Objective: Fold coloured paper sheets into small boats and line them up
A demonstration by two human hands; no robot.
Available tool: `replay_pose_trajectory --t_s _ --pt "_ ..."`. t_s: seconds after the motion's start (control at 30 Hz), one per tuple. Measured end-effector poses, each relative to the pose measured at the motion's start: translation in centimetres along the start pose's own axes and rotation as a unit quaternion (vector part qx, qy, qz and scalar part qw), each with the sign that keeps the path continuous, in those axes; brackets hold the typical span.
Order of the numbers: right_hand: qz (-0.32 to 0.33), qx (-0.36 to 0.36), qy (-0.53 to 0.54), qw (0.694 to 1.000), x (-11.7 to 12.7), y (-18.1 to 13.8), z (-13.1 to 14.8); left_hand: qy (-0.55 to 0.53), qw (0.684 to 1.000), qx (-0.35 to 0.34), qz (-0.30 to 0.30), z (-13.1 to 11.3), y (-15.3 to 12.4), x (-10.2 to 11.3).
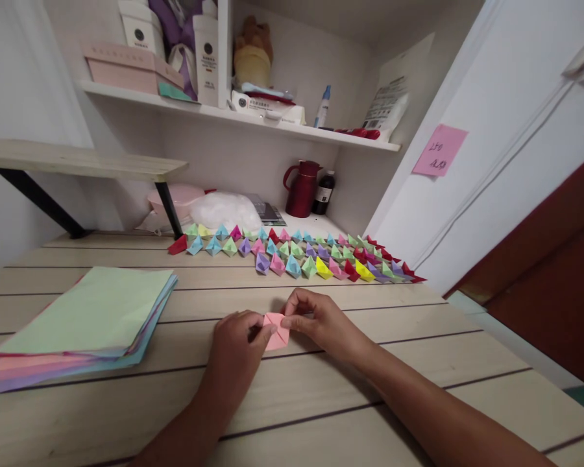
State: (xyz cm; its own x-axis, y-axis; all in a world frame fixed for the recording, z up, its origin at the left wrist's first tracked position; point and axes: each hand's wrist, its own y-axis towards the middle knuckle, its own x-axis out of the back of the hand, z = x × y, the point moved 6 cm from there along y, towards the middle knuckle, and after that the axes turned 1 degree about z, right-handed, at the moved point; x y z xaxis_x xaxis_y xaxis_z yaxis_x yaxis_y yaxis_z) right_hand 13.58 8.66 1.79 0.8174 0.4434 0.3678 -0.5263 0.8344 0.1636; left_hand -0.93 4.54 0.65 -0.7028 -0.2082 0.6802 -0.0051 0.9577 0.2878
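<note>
A small pink folded paper [275,336] with creases across its face is held just above the table, between my two hands. My left hand [238,344] pinches its left side, thumb on top. On the right edge, the thumb and forefinger of my right hand [316,321] close on the same paper. Beyond my hands stand rows of folded paper boats [292,266] in many colours. To the left lies a stack of coloured paper sheets [92,305], a pale green one on top.
A wooden riser shelf [78,162] with black legs stands at the back left. Behind the boats are a white plastic bag [226,209], a dark red jug [302,189] and a dark bottle [324,193]. A pink note [439,151] sticks to the right wall.
</note>
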Motion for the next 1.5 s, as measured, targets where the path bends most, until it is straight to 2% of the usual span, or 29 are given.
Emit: replay_pose_trajectory --t_s 0.1,0.23,0.3,0.37,0.43,0.53,0.6,0.67,0.77,0.87,0.97,1.07,1.17,1.27,1.37,1.5 --pt "-0.032 0.012 -0.017 0.999 0.3 -0.2 0.8 -0.015 0.998 -0.044 -0.039 -0.6 -0.2 0.5" --pt "-0.054 0.058 -0.132 0.988 0.8 -0.5 2.1 0.016 0.985 -0.147 -0.088 -2.1 -0.8 1.4" --pt "-0.054 0.091 -0.186 0.977 0.9 -0.6 2.8 0.027 0.980 -0.174 -0.097 -2.6 -1.0 1.8" --pt "-0.059 0.104 -0.195 0.974 1.1 -0.7 3.1 0.023 0.978 -0.177 -0.108 -2.7 -1.1 2.2" --pt "-0.067 0.091 -0.134 0.985 1.3 -0.6 2.9 0.002 0.980 -0.161 -0.119 -2.4 -1.0 2.5" --pt "-0.064 0.031 0.044 0.996 1.5 -0.4 1.8 -0.075 0.983 -0.080 -0.149 -1.3 -0.7 2.8" --pt "-0.060 -0.006 0.150 0.987 1.4 -0.2 1.2 -0.134 0.977 -0.020 -0.166 -0.4 -0.7 2.7" --pt "-0.061 -0.025 0.208 0.976 1.4 -0.1 1.0 -0.179 0.968 0.004 -0.174 -0.1 -0.6 2.5" --pt "-0.085 -0.017 0.227 0.970 1.6 -0.2 1.4 -0.181 0.959 -0.032 -0.214 -0.5 -0.9 2.8" --pt "-0.116 0.003 0.231 0.966 1.8 -0.3 1.7 -0.103 0.954 -0.092 -0.267 -1.4 -1.4 3.7" --pt "-0.117 0.001 0.231 0.966 1.5 -0.4 1.4 -0.022 0.958 -0.141 -0.249 -2.2 -1.6 3.7" --pt "-0.080 0.023 0.212 0.974 0.7 -0.6 1.5 0.033 0.951 -0.205 -0.230 -3.2 -2.0 3.9" --pt "-0.050 0.095 0.154 0.982 0.4 -1.0 2.7 0.081 0.932 -0.273 -0.226 -4.2 -2.5 4.2" --pt "-0.058 0.161 0.060 0.983 0.7 -1.4 4.0 0.108 0.916 -0.323 -0.211 -4.9 -2.7 4.2" --pt "-0.077 0.190 -0.025 0.978 0.9 -1.6 4.3 0.121 0.906 -0.352 -0.201 -5.1 -2.7 4.0" --pt "-0.105 0.226 -0.136 0.959 0.7 -2.0 4.1 0.159 0.889 -0.368 -0.221 -5.2 -2.9 3.5"
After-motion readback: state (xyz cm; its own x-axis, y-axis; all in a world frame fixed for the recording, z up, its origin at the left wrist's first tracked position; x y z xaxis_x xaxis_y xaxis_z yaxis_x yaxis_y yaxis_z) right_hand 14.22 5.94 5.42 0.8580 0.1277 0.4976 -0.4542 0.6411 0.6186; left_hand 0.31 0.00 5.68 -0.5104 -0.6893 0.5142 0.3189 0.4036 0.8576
